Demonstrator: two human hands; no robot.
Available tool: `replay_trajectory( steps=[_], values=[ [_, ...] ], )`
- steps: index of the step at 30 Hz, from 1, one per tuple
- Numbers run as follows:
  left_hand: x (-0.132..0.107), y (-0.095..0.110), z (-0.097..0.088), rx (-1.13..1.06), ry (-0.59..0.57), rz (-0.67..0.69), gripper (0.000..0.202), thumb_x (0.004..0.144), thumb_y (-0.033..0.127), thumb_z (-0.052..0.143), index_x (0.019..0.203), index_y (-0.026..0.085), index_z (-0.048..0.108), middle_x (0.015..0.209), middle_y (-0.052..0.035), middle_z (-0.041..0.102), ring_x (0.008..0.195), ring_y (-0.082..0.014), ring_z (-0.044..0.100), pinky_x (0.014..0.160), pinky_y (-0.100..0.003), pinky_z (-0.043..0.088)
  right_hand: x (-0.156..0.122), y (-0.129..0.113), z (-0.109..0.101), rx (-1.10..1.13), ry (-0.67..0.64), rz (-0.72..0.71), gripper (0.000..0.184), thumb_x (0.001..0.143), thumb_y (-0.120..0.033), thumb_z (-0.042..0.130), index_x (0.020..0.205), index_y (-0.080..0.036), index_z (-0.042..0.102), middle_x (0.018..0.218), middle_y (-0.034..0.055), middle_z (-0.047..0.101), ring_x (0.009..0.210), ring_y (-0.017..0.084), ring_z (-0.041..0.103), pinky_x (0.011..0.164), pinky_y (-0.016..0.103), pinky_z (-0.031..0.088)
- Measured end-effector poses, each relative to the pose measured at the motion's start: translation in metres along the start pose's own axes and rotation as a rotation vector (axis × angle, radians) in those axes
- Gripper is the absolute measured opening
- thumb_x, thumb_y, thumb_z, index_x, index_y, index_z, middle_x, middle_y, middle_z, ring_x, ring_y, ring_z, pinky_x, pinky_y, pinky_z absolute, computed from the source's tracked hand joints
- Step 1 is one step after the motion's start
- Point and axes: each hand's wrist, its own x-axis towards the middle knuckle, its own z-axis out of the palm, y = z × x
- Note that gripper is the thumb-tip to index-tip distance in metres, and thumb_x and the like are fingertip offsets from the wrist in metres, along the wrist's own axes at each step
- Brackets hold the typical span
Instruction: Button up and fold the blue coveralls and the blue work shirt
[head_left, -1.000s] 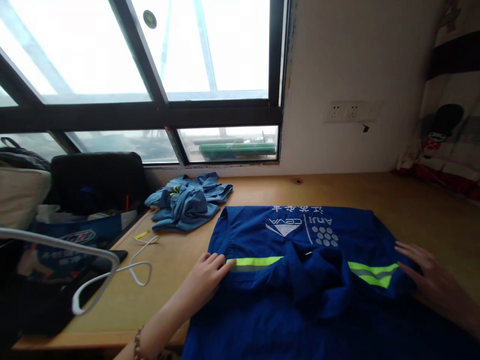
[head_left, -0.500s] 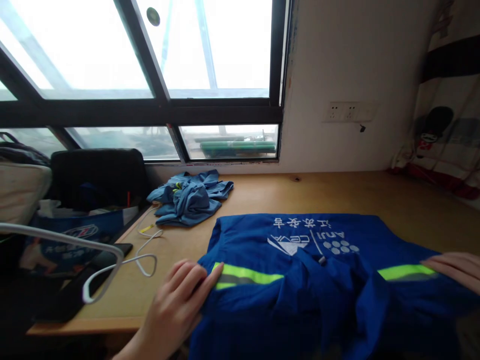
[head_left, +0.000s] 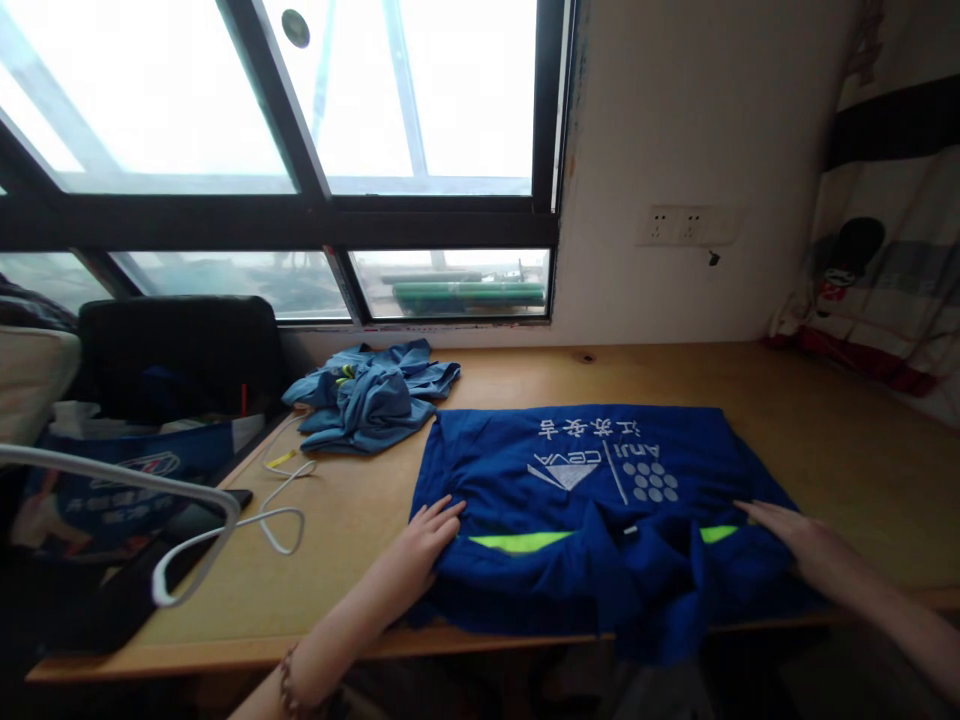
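Note:
A dark blue work shirt (head_left: pixel 592 500) with white lettering and yellow reflective stripes lies folded on the wooden desk (head_left: pixel 825 420), its lower part hanging over the front edge. My left hand (head_left: pixel 427 535) lies flat on the shirt's left edge, fingers stretched out. My right hand (head_left: pixel 795 530) rests flat on the shirt's right side, fingers extended toward the yellow stripe. Neither hand grips the cloth.
A crumpled lighter blue garment (head_left: pixel 371 395) lies at the desk's back left under the window. A white cable (head_left: pixel 281 500) loops near the left edge, by a white hanger (head_left: pixel 150 490) and a blue bag (head_left: pixel 112 480). A black chair back (head_left: pixel 180 355) stands left; a wall socket (head_left: pixel 686 225) is above.
The shirt's near part has been folded over and pushed away, so only short bits of yellow stripe show. Both hands now lie flat on its folded front edge.

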Motion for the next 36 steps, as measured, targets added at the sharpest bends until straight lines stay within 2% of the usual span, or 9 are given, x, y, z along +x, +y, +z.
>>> replay_trajectory(
  steps=[5, 10, 15, 18, 20, 23, 27, 31, 36],
  values=[
    [0.041, -0.01, -0.025, 0.14, 0.097, 0.026, 0.056, 0.061, -0.007, 0.035, 0.11, 0.016, 0.046, 0.129, -0.0114, 0.04, 0.122, -0.0229, 0.031, 0.1, -0.048, 0.024, 0.056, -0.018, -0.006, -0.096, 0.005, -0.136, 0.065, 0.053, 0.002, 0.037, 0.113, -0.017, 0.052, 0.115, 0.0075, 0.054, 0.108, 0.023, 0.048, 0.09, 0.039, 0.041],
    [0.025, -0.008, -0.032, 0.141, 0.162, 0.131, 0.038, 0.072, 0.0, 0.036, 0.1, 0.018, 0.054, 0.104, -0.0074, 0.057, 0.1, -0.018, 0.05, 0.096, -0.039, 0.032, 0.052, -0.023, -0.018, -0.049, 0.032, -0.234, 0.058, 0.057, 0.005, 0.032, 0.103, -0.021, 0.057, 0.1, 0.0058, 0.059, 0.094, 0.02, 0.055, 0.08, 0.033, 0.046],
    [0.005, -0.013, -0.029, 0.121, 0.147, -0.017, 0.044, 0.069, -0.002, 0.035, 0.102, 0.018, 0.056, 0.112, -0.0087, 0.056, 0.109, -0.0216, 0.046, 0.098, -0.044, 0.027, 0.039, -0.017, -0.029, 0.142, -0.103, -0.091, 0.048, 0.059, -0.002, 0.039, 0.097, -0.023, 0.06, 0.102, 0.0049, 0.058, 0.095, 0.021, 0.055, 0.082, 0.033, 0.045],
    [0.002, 0.02, -0.035, 0.003, 0.203, -0.032, 0.052, 0.062, -0.001, 0.04, 0.107, 0.018, 0.054, 0.12, -0.0095, 0.05, 0.116, -0.0244, 0.039, 0.1, -0.046, 0.022, 0.036, -0.039, -0.043, 0.33, -0.229, 0.017, 0.047, 0.061, -0.016, 0.055, 0.108, -0.023, 0.056, 0.111, 0.0066, 0.056, 0.105, 0.026, 0.049, 0.092, 0.038, 0.038],
    [0.01, 0.057, -0.039, -0.207, 0.248, -0.005, 0.044, 0.067, 0.004, 0.04, 0.106, 0.02, 0.054, 0.117, -0.0078, 0.052, 0.109, -0.021, 0.046, 0.094, -0.035, 0.032, 0.042, -0.065, -0.053, 0.556, -0.299, 0.101, 0.056, 0.063, -0.03, 0.062, 0.117, -0.024, 0.049, 0.117, 0.0071, 0.053, 0.109, 0.027, 0.046, 0.093, 0.038, 0.036],
    [0.043, 0.11, -0.036, -0.486, 0.237, -0.075, 0.018, 0.078, 0.026, 0.042, 0.083, 0.019, 0.058, 0.079, -0.0066, 0.063, 0.073, -0.0183, 0.058, 0.066, -0.026, 0.042, 0.066, -0.108, -0.058, 0.976, -0.358, 0.328, 0.06, 0.072, -0.046, 0.053, 0.124, -0.02, 0.038, 0.103, 0.009, 0.06, 0.098, 0.024, 0.054, 0.081, 0.033, 0.044],
    [0.106, 0.141, -0.017, -0.432, 0.156, -0.235, 0.034, 0.068, 0.045, 0.054, 0.049, 0.017, 0.046, 0.049, -0.0063, 0.051, 0.058, -0.0208, 0.055, 0.055, -0.028, 0.037, 0.106, -0.147, -0.038, 1.005, -0.336, 0.608, 0.06, 0.071, -0.052, 0.052, 0.117, -0.015, 0.039, 0.078, 0.0062, 0.061, 0.07, 0.018, 0.059, 0.057, 0.027, 0.046],
    [0.141, 0.129, -0.01, -0.509, 0.005, -0.286, 0.029, 0.06, 0.029, 0.06, 0.043, 0.017, 0.04, 0.044, -0.001, 0.043, 0.057, -0.0186, 0.054, 0.055, -0.027, 0.038, 0.119, -0.151, -0.024, 0.789, -0.257, 0.589, 0.049, 0.06, -0.024, 0.065, 0.103, -0.015, 0.045, 0.059, -0.0035, 0.049, 0.052, 0.01, 0.048, 0.045, 0.02, 0.037],
    [0.134, 0.092, -0.03, -1.289, -0.205, -0.335, 0.016, 0.057, 0.015, 0.064, 0.064, 0.013, 0.05, 0.06, 0.0023, 0.05, 0.056, -0.0094, 0.052, 0.053, -0.02, 0.043, 0.109, -0.129, -0.042, 1.211, -0.389, 0.625, 0.053, 0.057, -0.013, 0.064, 0.105, -0.02, 0.044, 0.077, -0.0012, 0.051, 0.061, 0.01, 0.053, 0.048, 0.018, 0.041]
  ],
)
